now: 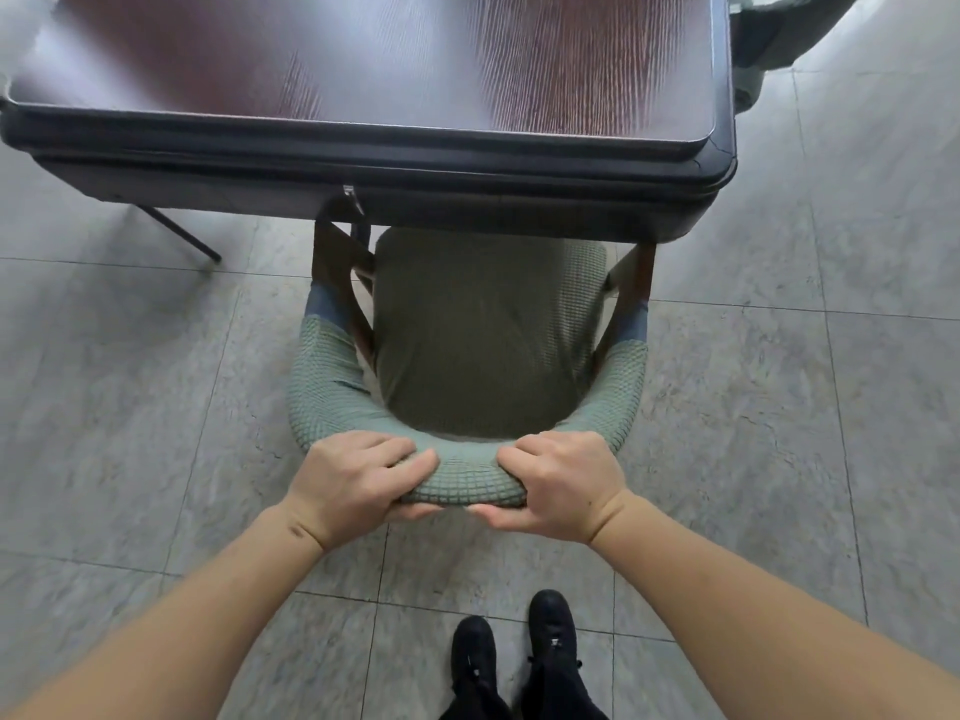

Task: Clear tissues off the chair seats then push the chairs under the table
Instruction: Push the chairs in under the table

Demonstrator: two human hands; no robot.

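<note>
The chair (pixel 483 356) stands just in front of me, its green seat (pixel 488 335) bare of tissues and its far edge already under the near rim of the worktop (pixel 363 163). My left hand (pixel 353 480) and right hand (pixel 561 485) both grip the padded backrest (pixel 467 483), fingers curled over the top, thumbs beneath. If I push off-centre, I judge the armrests could catch the worktop's skirt or the chair could skew towards the left worktop leg (pixel 182 233). The chair's legs are hidden. Another chair (pixel 769 39) at the far right is cut off, so I cannot tell whether tissues lie on it.
</note>
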